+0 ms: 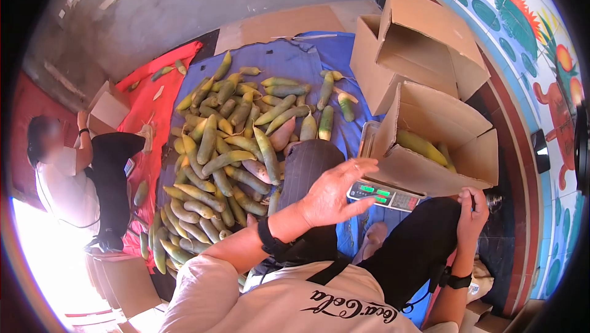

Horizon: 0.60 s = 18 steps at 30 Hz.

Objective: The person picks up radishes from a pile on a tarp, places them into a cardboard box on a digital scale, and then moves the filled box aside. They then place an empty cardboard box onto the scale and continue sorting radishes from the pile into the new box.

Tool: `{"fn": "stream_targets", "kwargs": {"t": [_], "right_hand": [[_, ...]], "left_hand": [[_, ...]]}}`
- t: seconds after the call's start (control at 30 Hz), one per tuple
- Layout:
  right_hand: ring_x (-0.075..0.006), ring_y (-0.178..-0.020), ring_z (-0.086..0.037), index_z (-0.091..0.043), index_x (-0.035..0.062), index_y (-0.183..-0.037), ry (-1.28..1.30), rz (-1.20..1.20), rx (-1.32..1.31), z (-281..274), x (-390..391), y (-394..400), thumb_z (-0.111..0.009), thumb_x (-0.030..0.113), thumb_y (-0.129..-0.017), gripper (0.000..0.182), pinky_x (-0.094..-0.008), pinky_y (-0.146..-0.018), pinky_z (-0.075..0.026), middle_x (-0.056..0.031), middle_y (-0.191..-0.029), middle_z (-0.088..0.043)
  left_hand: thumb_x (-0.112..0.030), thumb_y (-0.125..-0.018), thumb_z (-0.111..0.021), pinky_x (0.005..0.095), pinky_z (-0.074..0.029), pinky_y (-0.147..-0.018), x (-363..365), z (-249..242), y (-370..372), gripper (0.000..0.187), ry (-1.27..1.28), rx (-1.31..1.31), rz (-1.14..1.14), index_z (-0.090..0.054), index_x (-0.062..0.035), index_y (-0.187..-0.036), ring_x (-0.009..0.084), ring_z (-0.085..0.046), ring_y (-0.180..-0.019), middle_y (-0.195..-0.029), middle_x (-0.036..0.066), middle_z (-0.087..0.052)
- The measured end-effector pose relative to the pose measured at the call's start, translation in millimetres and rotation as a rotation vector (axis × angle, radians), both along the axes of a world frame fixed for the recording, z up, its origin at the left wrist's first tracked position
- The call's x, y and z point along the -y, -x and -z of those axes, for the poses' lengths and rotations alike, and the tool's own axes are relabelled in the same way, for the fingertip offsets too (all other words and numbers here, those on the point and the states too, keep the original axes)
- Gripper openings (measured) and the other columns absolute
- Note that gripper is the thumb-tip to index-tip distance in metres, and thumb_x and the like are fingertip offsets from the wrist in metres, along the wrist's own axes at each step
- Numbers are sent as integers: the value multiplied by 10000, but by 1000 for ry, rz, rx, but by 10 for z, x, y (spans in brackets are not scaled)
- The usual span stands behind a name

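Note:
A cardboard box (430, 118) stands open on a digital scale (393, 198) with lit green digits, and a few long green radishes (423, 147) lie inside it. Beside the scale's display, my left hand (332, 193) is open and holds nothing, its thumb apart from the fingers. My right hand (472, 216) is at the box's near right corner with its fingers curled in. Whether it pinches the box edge or something small is hidden. To the left of my knee spreads a large heap of green radishes (215, 161).
The heap lies on a blue sheet (270, 59) beside a red sheet (147, 112). Another open cardboard box (424, 38) stands behind the scale. A person (67, 179) sits at the left near a smaller box (109, 109). A tiled wall (522, 32) runs along the right.

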State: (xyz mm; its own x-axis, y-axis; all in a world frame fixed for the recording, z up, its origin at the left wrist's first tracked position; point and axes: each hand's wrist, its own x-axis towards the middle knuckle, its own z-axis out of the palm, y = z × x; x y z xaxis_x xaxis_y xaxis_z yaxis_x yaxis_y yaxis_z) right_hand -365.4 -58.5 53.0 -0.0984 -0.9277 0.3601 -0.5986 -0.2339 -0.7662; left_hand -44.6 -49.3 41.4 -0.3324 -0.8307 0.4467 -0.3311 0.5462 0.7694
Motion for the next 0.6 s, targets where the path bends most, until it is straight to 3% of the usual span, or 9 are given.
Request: {"fn": "stream_targets", "kwargs": {"t": [0.1,0.33,0.6], "right_hand": [[-105,-704,-535,-588,-15,-898,31,-10,14,-76,-57,-7,-521,86,-911,122,-228,-656,-430,-38,-769,-559],[-108,-702,-535,-586,-18,-910,62,-28,-84,-20,-125,-29,-517,58,-904,103,-227,-648,-430,-53,-785,-558],[-121,-718,-544,-581,-27,-918,67,-13,-159,13,-146,40,-508,42,-902,101,-239,-642,-448,-63,-807,-558]], "left_hand": [[-286,-817,-639,380,-421,-923,78,-72,-95,489,13,-31,-44,-491,1,-1184,325,-519,-1108,-1219,186,-520],[-325,-810,-628,436,-361,-990,163,-183,-399,507,142,224,-270,-496,6,-1170,382,-466,-1167,-1227,203,-503],[-354,-773,-657,435,-390,-934,137,-63,-355,530,250,304,-380,-509,-21,-1157,356,-500,-1099,-1241,180,-488]]}}
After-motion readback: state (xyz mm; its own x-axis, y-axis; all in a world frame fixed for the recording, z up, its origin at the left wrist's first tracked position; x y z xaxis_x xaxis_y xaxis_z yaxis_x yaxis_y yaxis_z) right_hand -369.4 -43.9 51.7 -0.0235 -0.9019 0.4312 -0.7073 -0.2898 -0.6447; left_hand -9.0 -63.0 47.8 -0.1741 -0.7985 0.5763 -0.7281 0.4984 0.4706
